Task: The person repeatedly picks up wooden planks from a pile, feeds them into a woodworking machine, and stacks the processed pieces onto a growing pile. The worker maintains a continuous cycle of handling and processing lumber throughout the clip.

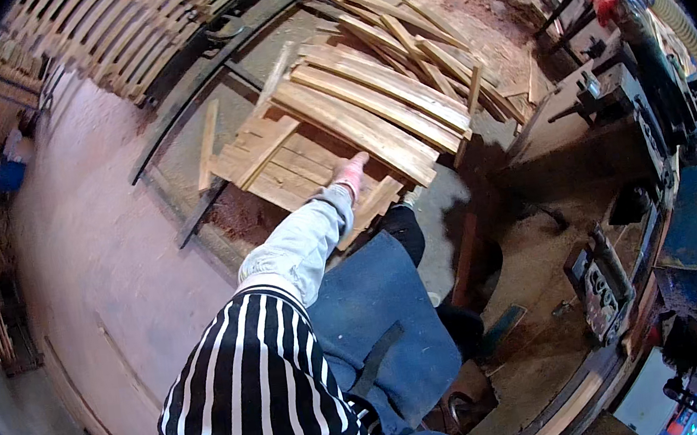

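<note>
My left hand (351, 174) reaches forward to a stack of wooden planks. Its fingers look closed at the near edge of a long, pale wooden plank (355, 127), though the fingertips are hard to make out. More planks (389, 91) lie side by side just beyond it. Under and to the left of the hand are shorter boards (294, 167), with a narrow strip (269, 153) lying across them. A pale sleeve cover (295, 246) wraps my left forearm below a black-and-white striped sleeve. My right hand is out of view.
Loose wooden slats (418, 39) lie heaped behind the stack. A dark metal frame (202, 88) runs along its left side. Sawdusty machinery (584, 154) with a ribbed hose (686, 28) stands close on my right. Slatted wood stacks (116, 28) fill the far left. A blue apron (388, 326) covers my lap.
</note>
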`<state>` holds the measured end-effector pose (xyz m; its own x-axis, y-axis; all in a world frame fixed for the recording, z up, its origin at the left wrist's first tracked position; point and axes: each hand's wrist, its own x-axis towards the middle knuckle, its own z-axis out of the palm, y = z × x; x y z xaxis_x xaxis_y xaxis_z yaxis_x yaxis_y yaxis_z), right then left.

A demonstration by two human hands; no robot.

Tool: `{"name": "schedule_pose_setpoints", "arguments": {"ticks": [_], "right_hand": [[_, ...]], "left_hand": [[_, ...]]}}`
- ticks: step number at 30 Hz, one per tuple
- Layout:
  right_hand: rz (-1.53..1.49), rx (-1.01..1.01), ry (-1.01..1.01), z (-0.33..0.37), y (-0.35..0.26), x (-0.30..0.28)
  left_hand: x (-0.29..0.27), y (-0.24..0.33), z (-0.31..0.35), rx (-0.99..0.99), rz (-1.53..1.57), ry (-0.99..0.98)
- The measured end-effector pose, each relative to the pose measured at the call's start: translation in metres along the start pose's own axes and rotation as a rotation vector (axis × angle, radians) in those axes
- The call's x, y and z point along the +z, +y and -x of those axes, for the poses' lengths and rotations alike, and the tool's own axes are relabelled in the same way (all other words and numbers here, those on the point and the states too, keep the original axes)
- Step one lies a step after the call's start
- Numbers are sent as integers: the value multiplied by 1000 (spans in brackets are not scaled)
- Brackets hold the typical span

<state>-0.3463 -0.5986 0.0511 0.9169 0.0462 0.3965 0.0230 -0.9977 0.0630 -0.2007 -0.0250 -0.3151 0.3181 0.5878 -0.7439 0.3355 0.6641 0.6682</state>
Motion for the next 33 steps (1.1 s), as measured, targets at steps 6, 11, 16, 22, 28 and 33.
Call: {"name": "schedule_pose_setpoints", "arguments": {"ticks": [6, 11, 16, 22, 28, 33], "right_hand": [[162, -109, -160, -16, -24, -9], [146, -185, -168, -103, -21, 34], [-39, -402, -77, -168, 70, 107], [-278, -580, -71, -166, -75, 71], [-153, -500, -283, -91, -123, 0], [-291, -17, -307, 10, -7, -38]], "left_hand": [[30, 8, -71, 43, -15, 142], [39, 5, -85, 64, 240, 234], [41, 31, 6, 167, 339, 232], [75, 19, 195, 217, 21, -165], [143, -39, 387, 146, -241, -807], [148, -58, 438, 354, -103, -1320]]}}
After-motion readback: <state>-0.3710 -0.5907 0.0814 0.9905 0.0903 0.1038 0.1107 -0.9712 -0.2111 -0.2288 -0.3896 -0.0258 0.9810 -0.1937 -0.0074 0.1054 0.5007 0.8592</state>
